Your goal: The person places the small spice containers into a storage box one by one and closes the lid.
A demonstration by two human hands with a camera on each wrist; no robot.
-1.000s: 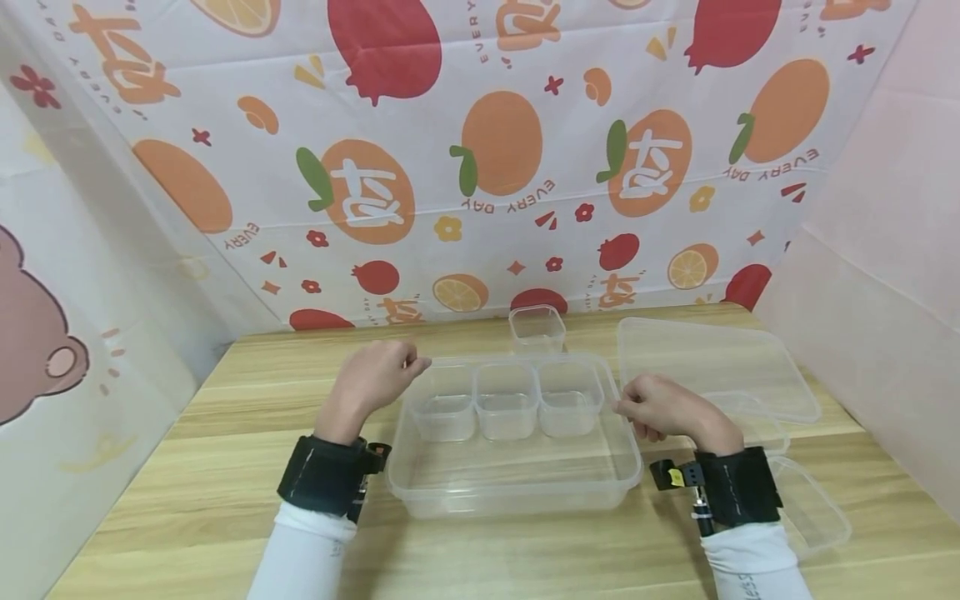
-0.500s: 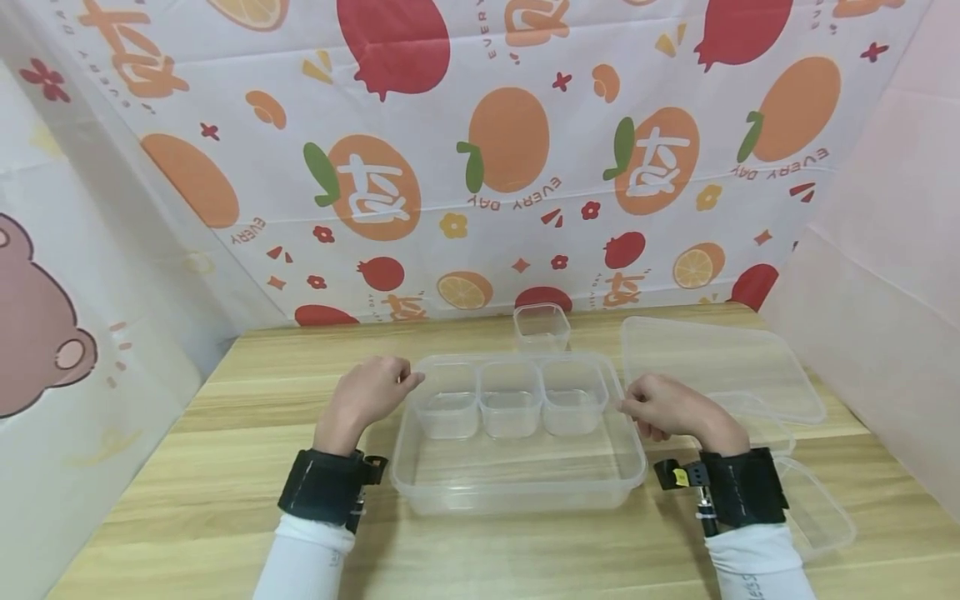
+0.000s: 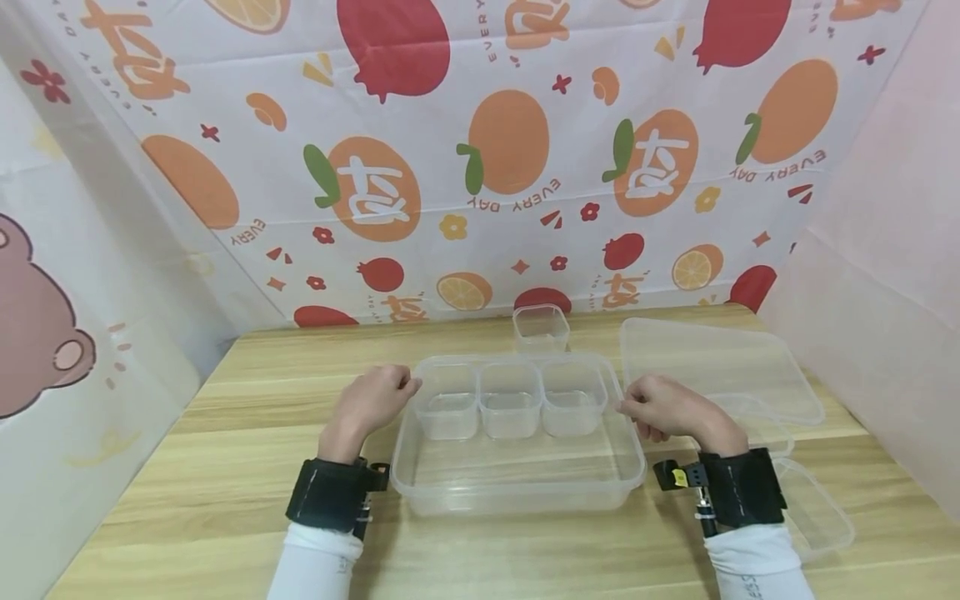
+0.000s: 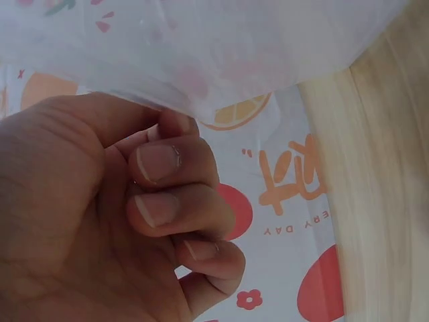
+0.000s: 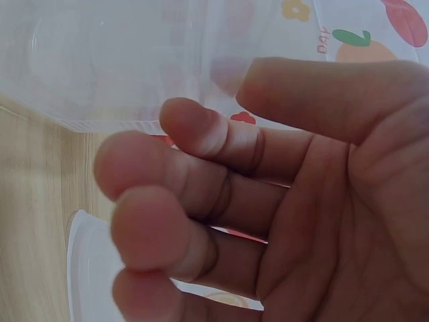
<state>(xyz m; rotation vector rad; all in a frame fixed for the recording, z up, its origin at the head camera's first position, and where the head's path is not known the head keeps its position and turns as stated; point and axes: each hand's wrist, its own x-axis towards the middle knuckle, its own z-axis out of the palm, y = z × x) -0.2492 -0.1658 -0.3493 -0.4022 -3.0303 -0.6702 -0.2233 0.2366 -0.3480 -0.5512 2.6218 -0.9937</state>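
A large clear plastic storage box (image 3: 517, 498) stands on the table in front of me. Along its far side, three small clear square cups (image 3: 510, 414) sit in a row inside it. At the left rim is my left hand (image 3: 370, 408), its thumb and index finger meeting at the edge in a pinch. In the left wrist view the other fingers curl toward the palm. My right hand (image 3: 666, 407) holds the right rim with bent fingers, the thumb (image 5: 295, 94) lying close against the plastic. Whether either hand presses firmly cannot be seen.
Behind the box stands another small clear cup (image 3: 542, 331). A large flat translucent lid (image 3: 720, 367) lies at the back right, with smaller clear lids (image 3: 813, 508) partly beneath my right arm. Fruit-printed cloth (image 3: 506, 250) hangs behind the wooden table (image 3: 225, 483).
My left hand has come down a little along the left rim toward me. The right hand stays at the right rim. The box and cups hold their places apart from a slight camera shift.
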